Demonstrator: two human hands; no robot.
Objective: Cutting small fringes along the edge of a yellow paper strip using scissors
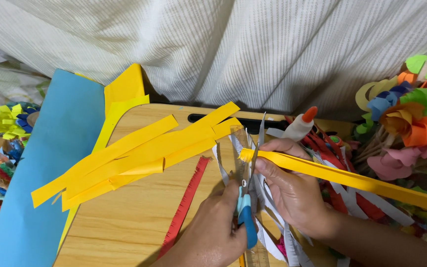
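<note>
yellow paper strip [352, 179] | folded, fringed end | blue-handled scissors [248, 198] | blades open

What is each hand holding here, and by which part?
The left hand grips the blue-handled scissors by the handles. The right hand pinches a folded yellow paper strip near its fringed end, at the blades.

A glue bottle [300, 125], the only package: white with an orange cap, it lies tilted at the far edge of the wooden board, just behind the right hand [292, 185]
</note>
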